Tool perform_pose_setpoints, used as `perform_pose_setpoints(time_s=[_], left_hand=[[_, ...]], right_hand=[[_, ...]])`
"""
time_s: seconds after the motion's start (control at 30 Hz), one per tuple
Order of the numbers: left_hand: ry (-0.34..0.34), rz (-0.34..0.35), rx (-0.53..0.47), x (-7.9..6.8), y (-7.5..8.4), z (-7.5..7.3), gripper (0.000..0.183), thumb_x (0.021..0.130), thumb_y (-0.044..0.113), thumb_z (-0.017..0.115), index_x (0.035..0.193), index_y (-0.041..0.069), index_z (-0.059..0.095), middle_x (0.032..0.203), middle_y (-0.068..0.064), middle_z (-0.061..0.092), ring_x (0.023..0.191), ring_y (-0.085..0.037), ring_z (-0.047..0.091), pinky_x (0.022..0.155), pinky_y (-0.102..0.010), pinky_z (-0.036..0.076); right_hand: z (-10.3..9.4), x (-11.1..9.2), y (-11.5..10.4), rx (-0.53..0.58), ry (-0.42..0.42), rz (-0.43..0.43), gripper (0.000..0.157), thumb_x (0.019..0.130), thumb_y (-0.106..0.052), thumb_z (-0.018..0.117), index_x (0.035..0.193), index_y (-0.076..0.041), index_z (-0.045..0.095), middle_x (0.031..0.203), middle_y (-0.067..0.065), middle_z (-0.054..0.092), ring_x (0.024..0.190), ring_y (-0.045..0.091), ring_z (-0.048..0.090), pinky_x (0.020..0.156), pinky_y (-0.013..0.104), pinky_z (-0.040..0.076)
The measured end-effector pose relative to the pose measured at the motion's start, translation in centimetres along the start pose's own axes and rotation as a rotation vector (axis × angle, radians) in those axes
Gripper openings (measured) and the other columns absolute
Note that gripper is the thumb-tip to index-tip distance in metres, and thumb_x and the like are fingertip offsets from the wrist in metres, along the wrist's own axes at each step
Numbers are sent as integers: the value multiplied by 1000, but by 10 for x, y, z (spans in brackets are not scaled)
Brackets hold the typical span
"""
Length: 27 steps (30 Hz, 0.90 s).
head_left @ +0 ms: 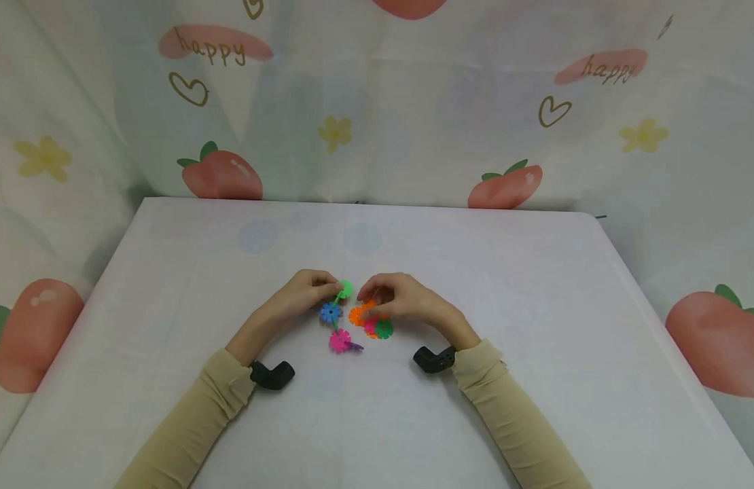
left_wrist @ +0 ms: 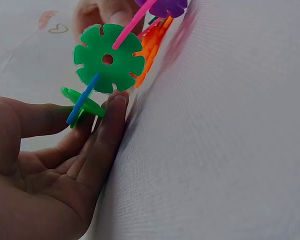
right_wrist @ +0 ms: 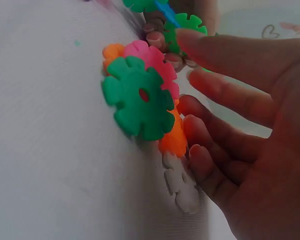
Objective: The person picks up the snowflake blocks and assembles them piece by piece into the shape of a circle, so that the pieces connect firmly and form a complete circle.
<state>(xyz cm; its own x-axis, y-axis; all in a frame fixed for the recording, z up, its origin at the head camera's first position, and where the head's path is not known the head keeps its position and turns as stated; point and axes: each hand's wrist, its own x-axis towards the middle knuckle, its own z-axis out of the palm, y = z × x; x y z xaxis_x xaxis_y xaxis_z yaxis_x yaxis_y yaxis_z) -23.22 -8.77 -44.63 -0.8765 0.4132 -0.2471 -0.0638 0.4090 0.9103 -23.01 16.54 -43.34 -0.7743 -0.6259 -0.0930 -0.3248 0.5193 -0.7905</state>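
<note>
Left hand pinching the green-blue-pink disc chain, long axis running far to near on the surface; right hand, fingers loosely curled, touching the orange-pink-green cluster just right.

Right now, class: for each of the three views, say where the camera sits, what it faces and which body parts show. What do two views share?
Head: above, facing down at the table; both hands and sleeves show.
Left wrist: low, facing the left hand and green disc.
Right wrist: low, facing the right hand and dark green disc.
Shared: the wrist views both show orange discs.
</note>
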Motion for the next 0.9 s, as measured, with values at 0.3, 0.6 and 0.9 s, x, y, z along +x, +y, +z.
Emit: perform_pose_setpoints(time_s=[0.3,0.6,0.9], left_hand=[[-17,4,-19,1,-2,-1,28,104,25,58,109,1,72,100,-7,69,93,-20,55,83,-29,46],[-24,-6,-55,0,-4,0,27,105,24,57,108,2,71,101,-9,75,95,-19,58,84,-28,48],[0,4,-115,0,-2,2,24,102,21,62,107,0,72,98,-6,74,92,-16,58,82,-28,50]], right_hand=[[14,4,-10,-192,-6,-8,30,84,-26,85,104,-11,70,102,2,59,94,15,53,84,28,47],[3,0,-7,-220,-19,85,26,86,-20,83,101,-8,66,99,4,59,89,17,53,80,29,46],[-21,-9,4,-184,119,201,16,89,-9,74,99,-6,62,92,7,66,86,20,60,78,31,50]])
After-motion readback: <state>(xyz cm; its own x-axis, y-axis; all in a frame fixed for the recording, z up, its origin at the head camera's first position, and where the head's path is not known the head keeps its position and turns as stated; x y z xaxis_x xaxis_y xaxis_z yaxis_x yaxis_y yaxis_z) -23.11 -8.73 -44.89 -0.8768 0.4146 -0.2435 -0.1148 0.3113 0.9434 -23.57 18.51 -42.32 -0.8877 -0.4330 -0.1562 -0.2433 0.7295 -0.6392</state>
